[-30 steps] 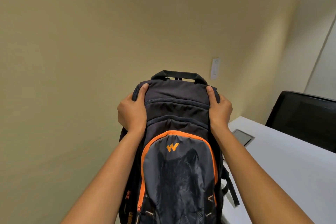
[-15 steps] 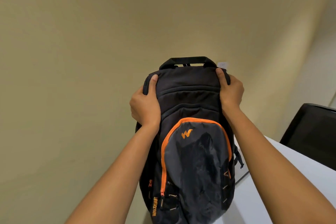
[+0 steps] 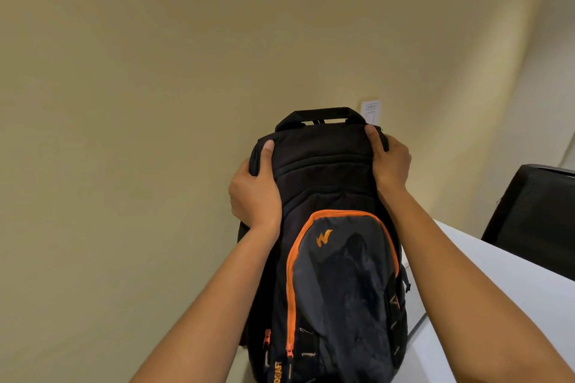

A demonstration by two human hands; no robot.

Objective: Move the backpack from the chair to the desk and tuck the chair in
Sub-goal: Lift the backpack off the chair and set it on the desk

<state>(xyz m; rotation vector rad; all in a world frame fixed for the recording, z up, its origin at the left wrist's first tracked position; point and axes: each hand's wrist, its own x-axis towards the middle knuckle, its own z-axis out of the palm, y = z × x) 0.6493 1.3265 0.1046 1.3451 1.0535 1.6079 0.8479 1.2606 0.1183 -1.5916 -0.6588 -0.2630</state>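
Note:
A black backpack [image 3: 326,171] with an orange-trimmed grey front pocket stands upright in front of me, its carry handle at the top. My left hand [image 3: 253,196] grips its upper left side and my right hand [image 3: 390,162] grips its upper right side. The white desk [image 3: 497,295] lies to the right, and the backpack's lower right part overlaps the desk's left edge. I cannot tell whether its bottom rests on the desk. A black chair back [image 3: 535,211] shows beyond the desk at the right edge.
A beige wall fills the view behind the backpack. A white wall plate [image 3: 371,110] sits on the wall just above the backpack's top right corner.
The backpack, held in both hands, has shifted to the right toward the desk. The desk's inset hatch seen earlier is now hidden behind the bag.

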